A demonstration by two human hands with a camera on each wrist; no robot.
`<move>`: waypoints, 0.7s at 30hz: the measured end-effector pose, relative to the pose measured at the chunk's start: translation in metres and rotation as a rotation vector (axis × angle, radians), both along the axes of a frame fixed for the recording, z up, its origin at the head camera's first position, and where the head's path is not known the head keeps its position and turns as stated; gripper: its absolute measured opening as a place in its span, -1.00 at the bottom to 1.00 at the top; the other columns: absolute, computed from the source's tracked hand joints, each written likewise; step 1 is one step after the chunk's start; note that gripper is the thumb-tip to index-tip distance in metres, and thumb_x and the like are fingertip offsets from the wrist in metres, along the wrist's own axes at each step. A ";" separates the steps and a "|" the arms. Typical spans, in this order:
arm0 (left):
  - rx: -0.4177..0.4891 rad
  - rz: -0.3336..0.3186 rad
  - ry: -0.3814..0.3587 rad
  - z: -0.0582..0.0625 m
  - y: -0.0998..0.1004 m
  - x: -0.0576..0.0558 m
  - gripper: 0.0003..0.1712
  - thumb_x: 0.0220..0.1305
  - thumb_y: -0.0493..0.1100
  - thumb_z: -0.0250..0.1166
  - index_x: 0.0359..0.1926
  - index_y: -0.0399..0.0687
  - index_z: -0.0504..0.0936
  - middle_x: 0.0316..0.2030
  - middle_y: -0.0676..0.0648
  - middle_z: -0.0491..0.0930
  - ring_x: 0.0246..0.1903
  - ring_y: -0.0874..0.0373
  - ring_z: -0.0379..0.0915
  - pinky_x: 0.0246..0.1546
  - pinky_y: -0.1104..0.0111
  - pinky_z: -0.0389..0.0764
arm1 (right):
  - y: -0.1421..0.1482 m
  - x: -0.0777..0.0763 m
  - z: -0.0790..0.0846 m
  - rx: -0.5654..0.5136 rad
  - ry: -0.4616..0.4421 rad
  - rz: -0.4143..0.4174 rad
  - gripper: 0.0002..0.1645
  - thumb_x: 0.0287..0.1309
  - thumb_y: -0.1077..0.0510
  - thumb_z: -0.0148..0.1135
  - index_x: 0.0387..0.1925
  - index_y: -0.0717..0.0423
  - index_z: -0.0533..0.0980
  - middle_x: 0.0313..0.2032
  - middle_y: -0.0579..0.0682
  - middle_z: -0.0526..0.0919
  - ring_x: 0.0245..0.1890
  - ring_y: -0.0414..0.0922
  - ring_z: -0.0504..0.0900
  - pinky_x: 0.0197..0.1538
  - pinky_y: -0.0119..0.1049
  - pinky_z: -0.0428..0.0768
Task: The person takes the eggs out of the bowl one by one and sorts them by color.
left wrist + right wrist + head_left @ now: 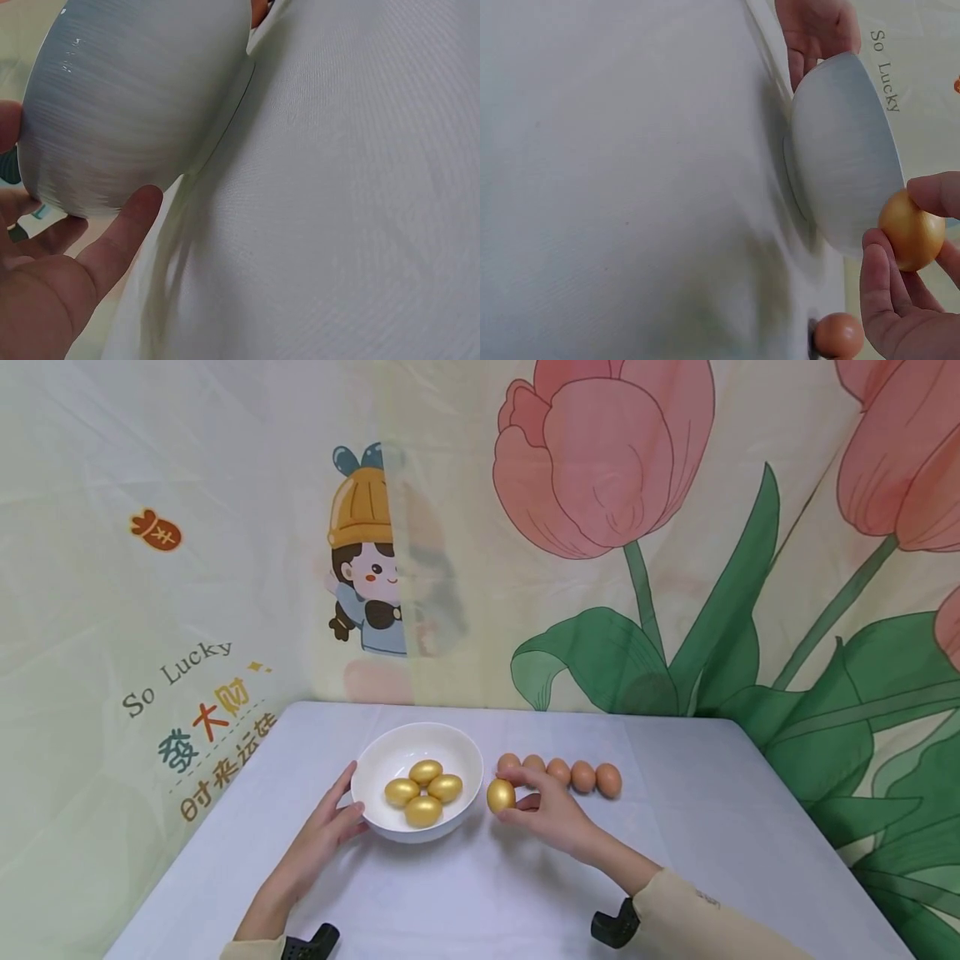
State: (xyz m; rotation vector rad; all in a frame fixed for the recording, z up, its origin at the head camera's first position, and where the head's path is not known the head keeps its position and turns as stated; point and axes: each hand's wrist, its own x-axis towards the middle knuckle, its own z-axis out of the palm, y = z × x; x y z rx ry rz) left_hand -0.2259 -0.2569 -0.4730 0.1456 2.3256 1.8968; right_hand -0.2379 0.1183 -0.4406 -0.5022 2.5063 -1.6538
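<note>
A white bowl point(417, 834) stands on the table with several golden eggs point(423, 811) in it. My left hand point(318, 835) holds its left side; in the left wrist view the thumb point(124, 232) lies against the outer wall and the other fingers are partly hidden behind it. Just right of the rim, my right hand point(551, 810) pinches another golden egg point(911, 231) between thumb and fingertips. Behind that hand several brown eggs point(583, 777) lie in a row, the left ones partly covered by the fingers.
A white cloth point(465, 910) covers the table, which meets a printed curtain point(450, 527) with tulips and a cartoon figure at the back. Black straps with mounts point(617, 925) sit on both wrists, by the beige sleeves point(697, 918).
</note>
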 end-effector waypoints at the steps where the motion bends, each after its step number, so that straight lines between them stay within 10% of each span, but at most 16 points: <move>1: -0.003 0.002 -0.001 0.000 0.000 0.000 -0.15 0.67 -0.02 0.07 0.75 0.21 -0.16 0.71 -0.21 -0.29 0.50 -0.34 0.25 0.34 0.11 0.64 | 0.002 0.000 -0.002 -0.001 0.013 0.003 -0.30 0.15 0.22 0.61 0.33 0.04 0.59 0.20 0.06 0.62 -0.16 -0.05 0.72 -0.04 -0.32 0.79; 21: -0.010 0.007 0.003 0.001 0.001 0.001 -0.16 0.68 -0.05 0.06 0.75 0.20 -0.16 0.72 -0.21 -0.28 0.51 -0.35 0.23 0.35 0.10 0.63 | 0.013 -0.016 -0.037 0.091 0.003 -0.088 -0.30 0.09 0.26 0.62 0.29 0.15 0.61 0.08 0.13 0.64 -0.21 -0.06 0.71 -0.18 -0.40 0.77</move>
